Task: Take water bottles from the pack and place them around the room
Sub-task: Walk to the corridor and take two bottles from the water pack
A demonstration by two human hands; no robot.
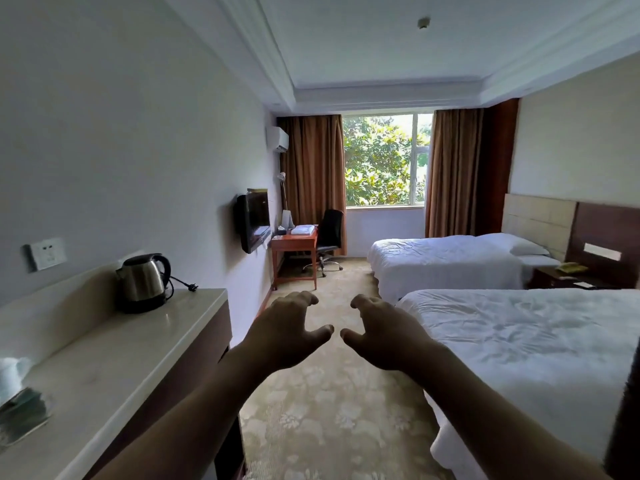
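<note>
Both my arms reach forward over the carpeted aisle of a hotel room. My left hand (289, 329) and my right hand (377, 332) hang side by side at the frame's middle, palms down, fingers curled and apart, thumbs nearly meeting. Neither hand holds anything. No water bottle and no pack of bottles shows anywhere in view.
A pale counter (114, 355) runs along the left wall with a steel kettle (143, 282). Two white beds (526, 344) fill the right side, a nightstand (561, 277) between them. A wooden desk (294, 242) and black office chair (329, 237) stand by the far window.
</note>
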